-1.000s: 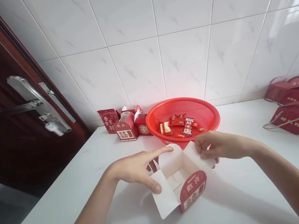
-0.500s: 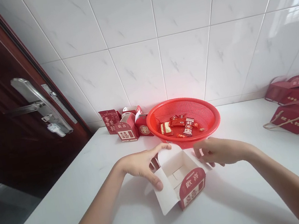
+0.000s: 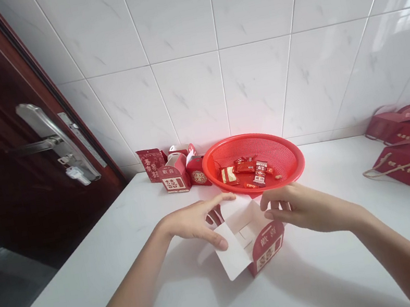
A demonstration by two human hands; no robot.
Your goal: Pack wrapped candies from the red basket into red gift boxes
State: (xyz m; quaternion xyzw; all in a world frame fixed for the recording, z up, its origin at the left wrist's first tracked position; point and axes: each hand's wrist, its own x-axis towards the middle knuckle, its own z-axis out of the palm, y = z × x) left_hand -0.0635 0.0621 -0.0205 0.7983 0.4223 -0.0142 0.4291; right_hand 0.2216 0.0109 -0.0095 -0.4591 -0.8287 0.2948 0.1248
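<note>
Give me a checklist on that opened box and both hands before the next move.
1. Box mouth accessible: ok. The opened red box faces upward, with bare white card visible inside.
2. Left flap out of the opening: ok. The white left flap is folded outward.
3. Left hand on the box: ok. The left hand has its thumb on that flap.
4. Right-hand grip: cannot tell. The right hand is at the box's right side, and its fingers hide what they touch.
5. Wrapped sweets contained: ok. The sweets lie inside the red basket behind the box.
</note>
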